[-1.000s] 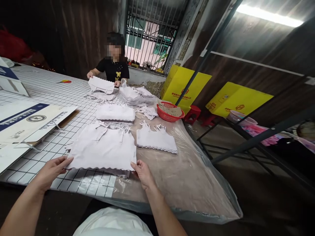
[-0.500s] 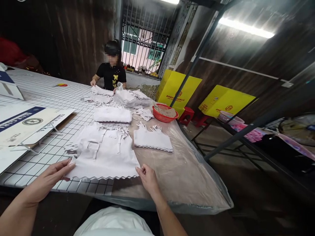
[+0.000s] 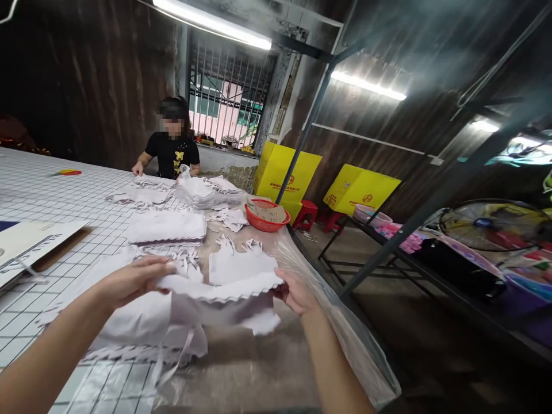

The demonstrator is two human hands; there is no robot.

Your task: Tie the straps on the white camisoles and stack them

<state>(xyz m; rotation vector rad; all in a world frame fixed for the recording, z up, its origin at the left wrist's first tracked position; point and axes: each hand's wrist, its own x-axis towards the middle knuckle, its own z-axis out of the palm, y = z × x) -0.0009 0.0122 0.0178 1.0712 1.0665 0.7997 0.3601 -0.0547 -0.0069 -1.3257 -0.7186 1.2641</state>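
Observation:
My left hand (image 3: pixel 134 280) and my right hand (image 3: pixel 296 292) each pinch one end of the scalloped hem of a white strappy top (image 3: pixel 224 287). Stretched between them, the top is lifted above the table, its body and straps hanging down, partly blurred. Under my left forearm lies a pile of white tops (image 3: pixel 133 316) with wavy edges. Just beyond the held hem is a smaller stack of white tops (image 3: pixel 241 265), straps pointing away from me. Farther back sits a thicker folded white stack (image 3: pixel 166 227).
A red plastic basket (image 3: pixel 267 217) holding cardboard stands near the table's right edge. Printed cardboard (image 3: pixel 47 236) lies at left. A co-worker (image 3: pixel 175 152) handles white pieces across the table. A dark metal post (image 3: pixel 375 247) slants upward at right, before a rack with tubs.
Both hands have raised the top's hem off the pile and carried it away from me and rightward, toward the smaller stack. The camera view has shifted too.

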